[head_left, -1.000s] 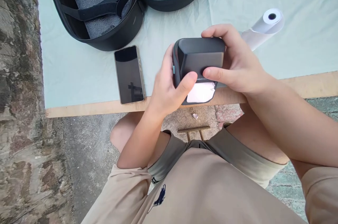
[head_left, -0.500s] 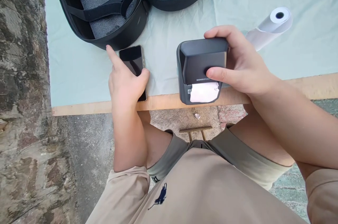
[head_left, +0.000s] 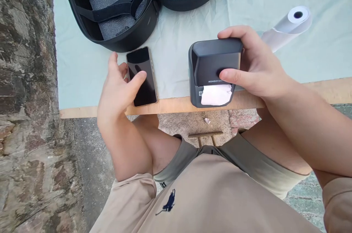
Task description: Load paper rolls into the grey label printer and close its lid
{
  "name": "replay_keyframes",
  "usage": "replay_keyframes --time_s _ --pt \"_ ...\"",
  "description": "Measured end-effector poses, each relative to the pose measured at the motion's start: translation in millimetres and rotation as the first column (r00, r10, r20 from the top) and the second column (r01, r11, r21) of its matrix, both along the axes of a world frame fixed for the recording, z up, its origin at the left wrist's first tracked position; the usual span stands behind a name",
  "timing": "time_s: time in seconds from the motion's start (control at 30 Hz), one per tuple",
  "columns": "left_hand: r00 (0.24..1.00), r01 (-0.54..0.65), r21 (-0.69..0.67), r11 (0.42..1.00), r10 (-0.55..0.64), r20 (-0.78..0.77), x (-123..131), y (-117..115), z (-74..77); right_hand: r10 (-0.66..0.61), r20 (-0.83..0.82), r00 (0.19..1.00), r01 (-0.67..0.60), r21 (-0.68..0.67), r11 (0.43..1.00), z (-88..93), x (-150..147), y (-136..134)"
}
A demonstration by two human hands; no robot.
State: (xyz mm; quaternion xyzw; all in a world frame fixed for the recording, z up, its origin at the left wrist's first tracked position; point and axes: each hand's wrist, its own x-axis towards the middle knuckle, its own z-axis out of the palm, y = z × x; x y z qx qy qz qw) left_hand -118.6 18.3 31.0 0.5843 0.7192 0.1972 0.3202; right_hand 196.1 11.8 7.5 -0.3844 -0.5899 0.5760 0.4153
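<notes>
A dark grey label printer [head_left: 216, 62] is held in my right hand [head_left: 257, 66], raised at the table's front edge. My thumb presses on its lid and the other fingers wrap round its right side and back. A torn white paper end [head_left: 216, 95] sticks out of its front. My left hand [head_left: 117, 88] is at the left edge of a smartphone [head_left: 144, 82] with a dark screen. The thumb reaches over the screen, apart from the fingers beside the phone. Whether the fingertips touch the phone is hard to see.
An open black zip case [head_left: 132, 39] with grey foam lies at the back left. A partly unrolled white paper roll [head_left: 283, 29] rests at the right on the pale cloth [head_left: 176, 57]. A stone wall [head_left: 27, 90] borders the left. A paper scrap [head_left: 207, 120] lies on the ground.
My left hand has shifted left off the phone's middle, uncovering most of its screen, with its fingers now at the left edge. My right hand keeps holding the printer. The view has shifted slightly.
</notes>
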Motion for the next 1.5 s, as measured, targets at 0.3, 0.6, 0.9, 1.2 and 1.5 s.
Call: replay_keyframes --time_s 0.3,0.6,0.9,1.2,1.5 --pt "0.982 0.072 -0.148 0.986 -0.044 0.182 -26 3 1.9 -0.027 0.015 1.0 0.027 0.021 0.999 0.4 1 -1" --pt "0.995 0.096 -0.218 0.971 -0.084 0.062 -22 3 4.2 -0.017 0.044 0.999 0.014 0.058 0.998 -0.5 1 0" --pt "0.993 0.112 -0.195 0.974 -0.101 0.069 -23 6 2.5 -0.007 0.057 0.998 0.004 0.059 0.998 1.3 1 -2" --pt "0.956 0.285 -0.21 0.935 -0.262 0.13 -34 4 4.8 -0.002 0.061 0.998 -0.003 0.069 0.998 -0.9 2 -1" --pt "0.936 0.316 -0.107 0.943 -0.292 0.196 -59 19 -28.5 -0.005 0.11 0.994 -0.004 0.074 0.997 1.5 2 -3"
